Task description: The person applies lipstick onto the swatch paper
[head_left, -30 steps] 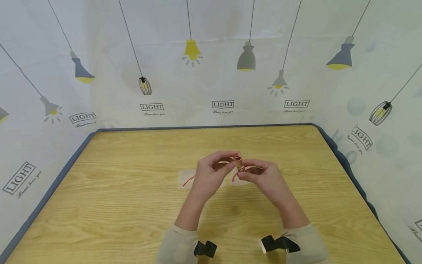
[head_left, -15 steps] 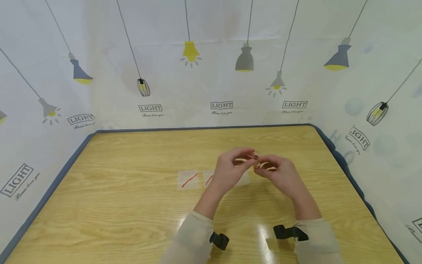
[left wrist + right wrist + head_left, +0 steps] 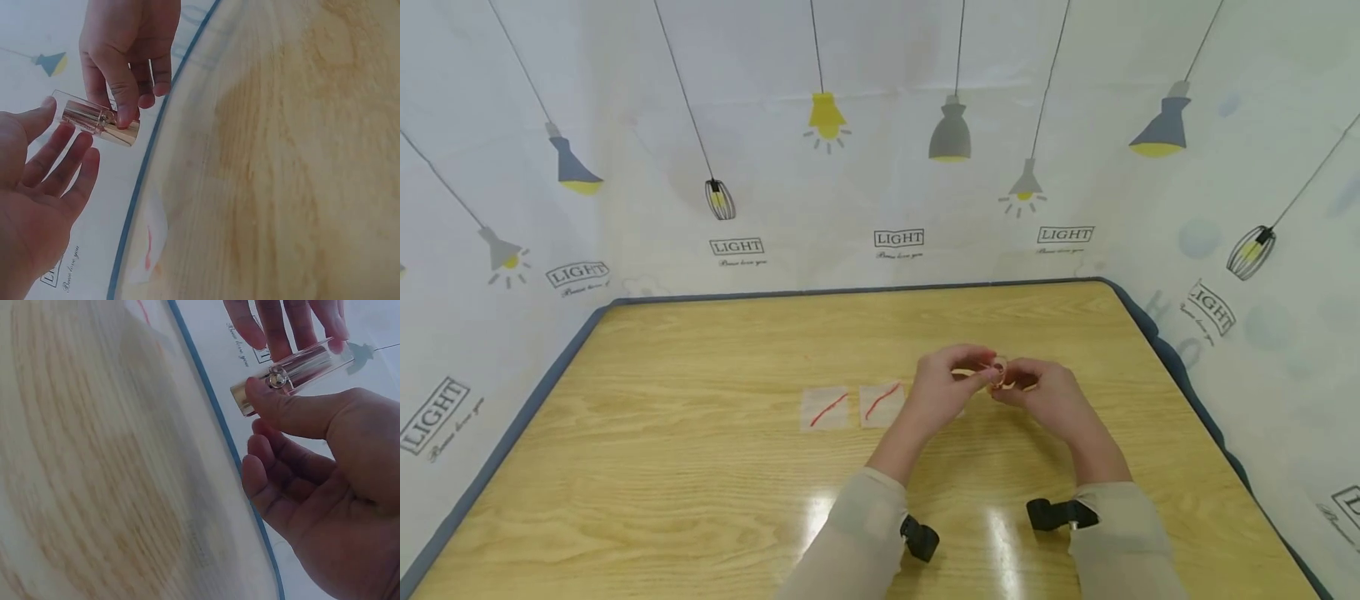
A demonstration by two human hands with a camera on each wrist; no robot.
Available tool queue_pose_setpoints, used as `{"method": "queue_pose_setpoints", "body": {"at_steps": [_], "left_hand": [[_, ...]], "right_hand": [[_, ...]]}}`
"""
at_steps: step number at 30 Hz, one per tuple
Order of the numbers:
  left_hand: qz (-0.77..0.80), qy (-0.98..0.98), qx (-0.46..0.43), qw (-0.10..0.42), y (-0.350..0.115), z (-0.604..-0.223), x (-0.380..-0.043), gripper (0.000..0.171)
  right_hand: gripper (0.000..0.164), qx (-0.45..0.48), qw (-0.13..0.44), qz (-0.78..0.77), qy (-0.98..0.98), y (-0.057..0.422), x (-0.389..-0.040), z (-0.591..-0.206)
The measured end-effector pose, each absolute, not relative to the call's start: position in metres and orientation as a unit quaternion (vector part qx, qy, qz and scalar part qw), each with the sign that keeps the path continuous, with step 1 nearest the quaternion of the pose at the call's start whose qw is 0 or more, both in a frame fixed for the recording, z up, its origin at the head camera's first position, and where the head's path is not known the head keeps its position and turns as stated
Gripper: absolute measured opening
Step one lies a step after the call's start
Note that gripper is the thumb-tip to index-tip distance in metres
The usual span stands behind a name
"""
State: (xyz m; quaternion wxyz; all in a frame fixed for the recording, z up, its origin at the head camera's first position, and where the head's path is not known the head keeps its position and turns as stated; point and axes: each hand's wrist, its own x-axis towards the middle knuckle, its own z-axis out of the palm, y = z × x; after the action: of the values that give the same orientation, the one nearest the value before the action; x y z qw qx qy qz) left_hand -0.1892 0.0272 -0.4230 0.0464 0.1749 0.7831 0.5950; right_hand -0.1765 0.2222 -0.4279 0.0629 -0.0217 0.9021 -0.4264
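A lipstick [image 3: 94,119] with a clear cap and a shiny gold base is held between both hands above the table. My left hand [image 3: 946,387] pinches the clear cap end between thumb and fingertips. On the gold base, the thumb and a finger of my right hand [image 3: 1052,398] take their grip, as the right wrist view shows, with the other fingers [image 3: 275,481] loosely bent. The cap is on the tube in both wrist views. In the head view the fingers cover much of the lipstick [image 3: 998,372].
Two pale paper squares [image 3: 825,408], each with a red slanting stroke, lie on the wooden table [image 3: 662,467]. A further square is mostly hidden behind the left arm. Lamp-printed sheeting [image 3: 820,192] walls the table's back and sides. Each sleeve carries a black strap [image 3: 1062,514].
Both hands have moved right with the lipstick, still gripped at both ends. The two left paper squares have come out from behind the left hand and arm.
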Motion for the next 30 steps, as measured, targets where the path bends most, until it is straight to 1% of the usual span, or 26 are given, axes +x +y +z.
{"method": "queue_pose_setpoints", "body": {"at_steps": [5,13,17,24,30], "left_hand": [[0.585,0.792,0.168,0.044,0.029,-0.430,-0.194,0.024],[0.559,0.810,0.170,0.049,0.031,-0.439,-0.198,0.023],[0.549,0.819,0.158,0.056,0.031,-0.442,-0.198,0.022],[0.537,0.826,0.162,0.064,0.034,-0.442,-0.198,0.024],[0.538,0.825,0.159,0.068,0.035,-0.444,-0.197,0.025]], "right_hand": [[0.027,-0.021,0.075,-0.416,0.906,0.224,-0.184,-0.438],[0.022,-0.030,0.088,-0.403,0.910,0.225,-0.188,-0.449],[0.022,-0.039,0.096,-0.397,0.912,0.225,-0.190,-0.449],[0.013,-0.039,0.099,-0.381,0.918,0.226,-0.193,-0.450],[0.012,-0.039,0.099,-0.376,0.920,0.227,-0.193,-0.452]]}}
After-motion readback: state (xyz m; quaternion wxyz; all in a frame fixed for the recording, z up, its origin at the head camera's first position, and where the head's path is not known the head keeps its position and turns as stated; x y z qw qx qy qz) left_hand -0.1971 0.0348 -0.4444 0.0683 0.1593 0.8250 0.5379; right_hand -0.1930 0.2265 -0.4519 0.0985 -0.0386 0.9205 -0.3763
